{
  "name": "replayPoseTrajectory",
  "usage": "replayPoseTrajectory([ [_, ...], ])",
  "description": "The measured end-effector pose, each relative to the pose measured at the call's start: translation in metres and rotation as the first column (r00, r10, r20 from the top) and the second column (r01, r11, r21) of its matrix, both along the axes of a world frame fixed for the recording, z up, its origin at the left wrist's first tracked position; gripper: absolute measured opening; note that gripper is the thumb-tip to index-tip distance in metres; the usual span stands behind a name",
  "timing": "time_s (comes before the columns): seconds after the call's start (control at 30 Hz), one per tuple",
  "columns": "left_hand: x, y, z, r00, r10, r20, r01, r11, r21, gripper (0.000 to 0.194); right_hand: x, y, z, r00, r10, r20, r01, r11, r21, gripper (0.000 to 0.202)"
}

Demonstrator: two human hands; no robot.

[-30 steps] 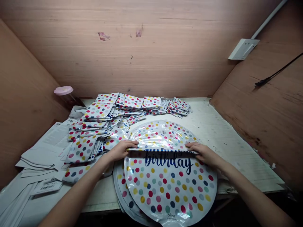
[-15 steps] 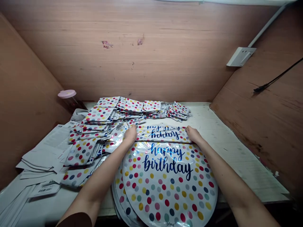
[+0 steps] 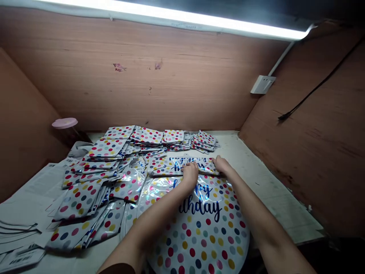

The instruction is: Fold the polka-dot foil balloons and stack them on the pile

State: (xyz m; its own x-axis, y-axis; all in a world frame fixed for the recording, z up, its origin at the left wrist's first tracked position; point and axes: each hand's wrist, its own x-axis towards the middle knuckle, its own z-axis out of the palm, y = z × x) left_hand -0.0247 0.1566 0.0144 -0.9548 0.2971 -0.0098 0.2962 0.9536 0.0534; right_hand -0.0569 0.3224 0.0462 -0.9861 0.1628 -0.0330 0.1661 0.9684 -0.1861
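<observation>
A shiny foil balloon (image 3: 196,236), white with coloured dots and blue "happy birthday" lettering, lies flat before me on a stack of others. Its far part is folded into a narrow strip (image 3: 159,167). My left hand (image 3: 190,176) rests on the middle of this strip, fingers curled and closed against the foil, with the forearm covering part of the lettering. At the strip's right end my right hand (image 3: 221,165) is closed on the folded corner; its fingertips are partly hidden.
Folded dotted balloon packets (image 3: 108,148) are piled along the left and back. Paper sheets and cards (image 3: 37,190) lie at far left, near a pink-lidded jar (image 3: 65,123). Wooden panels (image 3: 182,91) enclose the table. A switch socket (image 3: 262,84) and black cable (image 3: 310,93) are on the right.
My left hand has moved right, from the folded strip's left end to its middle. The right hand stays at the right end. The view has tilted up, bringing in the lamp.
</observation>
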Motion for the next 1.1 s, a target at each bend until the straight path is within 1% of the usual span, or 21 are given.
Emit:
replayPoseTrajectory([
  [0.07, -0.006, 0.001, 0.004, 1.0, -0.009, 0.006, 0.009, 1.0, -0.009, 0.055, 0.026, -0.008, 0.002, 0.991, -0.003, -0.135, 0.013, 0.997, 0.076, 0.04],
  [0.1, -0.008, -0.001, 0.006, 1.0, -0.029, 0.007, 0.029, 1.0, -0.008, 0.054, 0.04, -0.013, 0.0, 0.981, 0.019, -0.194, 0.003, 0.994, 0.113, 0.041],
  [0.17, -0.009, -0.008, 0.01, 0.996, -0.083, 0.008, 0.083, 0.997, 0.002, 0.053, 0.064, -0.026, -0.007, 0.958, 0.12, -0.262, -0.074, 0.982, 0.176, 0.04],
  [0.23, -0.008, -0.015, 0.012, 0.992, -0.125, 0.012, 0.124, 0.992, 0.015, 0.049, 0.076, -0.039, -0.017, 0.93, 0.259, -0.26, -0.201, 0.952, 0.23, 0.039],
  [0.3, -0.005, -0.024, 0.01, 0.991, -0.136, 0.018, 0.136, 0.99, 0.028, 0.048, 0.073, -0.047, -0.029, 0.899, 0.382, -0.213, -0.322, 0.908, 0.268, 0.045],
  [0.37, 0.0, -0.037, 0.004, 0.993, -0.12, 0.015, 0.119, 0.992, 0.037, 0.056, 0.06, -0.046, -0.039, 0.879, 0.454, -0.144, -0.402, 0.87, 0.286, 0.052],
  [0.43, 0.004, -0.056, -0.004, 0.995, -0.097, 0.017, 0.096, 0.994, 0.045, 0.066, 0.047, -0.038, -0.048, 0.878, 0.473, -0.074, -0.434, 0.852, 0.292, 0.056],
  [0.53, 0.009, -0.081, -0.011, 0.994, -0.085, 0.073, 0.08, 0.995, 0.065, 0.08, 0.039, -0.02, -0.053, 0.892, 0.451, -0.023, -0.424, 0.854, 0.301, 0.059],
  [0.57, 0.01, -0.083, -0.011, 0.994, -0.065, 0.089, 0.059, 0.995, 0.076, 0.085, 0.038, -0.015, -0.052, 0.895, 0.446, -0.026, -0.419, 0.856, 0.303, 0.058],
  [0.63, 0.011, -0.074, -0.007, 0.997, 0.005, 0.073, -0.012, 0.994, 0.104, 0.089, 0.039, -0.009, -0.046, 0.893, 0.445, -0.058, -0.409, 0.86, 0.304, 0.052],
  [0.67, 0.01, -0.064, -0.003, 0.998, 0.042, 0.048, -0.048, 0.991, 0.124, 0.084, 0.04, -0.009, -0.04, 0.892, 0.444, -0.087, -0.4, 0.864, 0.304, 0.049],
  [0.7, 0.009, -0.052, 0.002, 0.997, 0.071, 0.022, -0.074, 0.987, 0.146, 0.076, 0.041, -0.011, -0.034, 0.891, 0.436, -0.125, -0.384, 0.872, 0.305, 0.046],
  [0.77, 0.003, -0.03, 0.017, 0.995, 0.102, -0.003, -0.099, 0.977, 0.188, 0.05, 0.046, -0.02, -0.024, 0.888, 0.405, -0.218, -0.333, 0.893, 0.302, 0.045],
  [0.8, -0.003, -0.024, 0.026, 0.994, 0.111, -0.002, -0.108, 0.973, 0.206, 0.04, 0.051, -0.027, -0.022, 0.883, 0.39, -0.26, -0.311, 0.903, 0.297, 0.046],
  [0.83, -0.01, -0.023, 0.038, 0.992, 0.128, -0.008, -0.123, 0.966, 0.228, 0.033, 0.056, -0.034, -0.022, 0.875, 0.386, -0.291, -0.304, 0.908, 0.289, 0.045],
  [0.87, -0.018, -0.027, 0.053, 0.989, 0.148, -0.026, -0.137, 0.958, 0.253, 0.03, 0.061, -0.041, -0.025, 0.866, 0.394, -0.308, -0.315, 0.908, 0.277, 0.045],
  [0.9, -0.026, -0.036, 0.069, 0.984, 0.169, -0.057, -0.147, 0.948, 0.281, 0.03, 0.066, -0.048, -0.03, 0.856, 0.415, -0.31, -0.343, 0.902, 0.262, 0.043],
  [0.97, -0.04, -0.063, 0.107, 0.967, 0.21, -0.147, -0.15, 0.928, 0.342, 0.033, 0.074, -0.06, -0.045, 0.837, 0.466, -0.288, -0.415, 0.882, 0.221, 0.043],
  [1.03, -0.044, -0.094, 0.145, 0.941, 0.232, -0.246, -0.121, 0.91, 0.397, 0.038, 0.074, -0.068, -0.059, 0.833, 0.485, -0.268, -0.454, 0.874, 0.172, 0.049],
  [1.07, -0.041, -0.107, 0.162, 0.922, 0.229, -0.313, -0.072, 0.895, 0.44, 0.04, 0.071, -0.07, -0.065, 0.837, 0.48, -0.262, -0.457, 0.877, 0.148, 0.052],
  [1.1, -0.034, -0.117, 0.174, 0.893, 0.203, -0.402, 0.027, 0.867, 0.497, 0.041, 0.068, -0.072, -0.069, 0.844, 0.47, -0.259, -0.453, 0.883, 0.126, 0.054],
])
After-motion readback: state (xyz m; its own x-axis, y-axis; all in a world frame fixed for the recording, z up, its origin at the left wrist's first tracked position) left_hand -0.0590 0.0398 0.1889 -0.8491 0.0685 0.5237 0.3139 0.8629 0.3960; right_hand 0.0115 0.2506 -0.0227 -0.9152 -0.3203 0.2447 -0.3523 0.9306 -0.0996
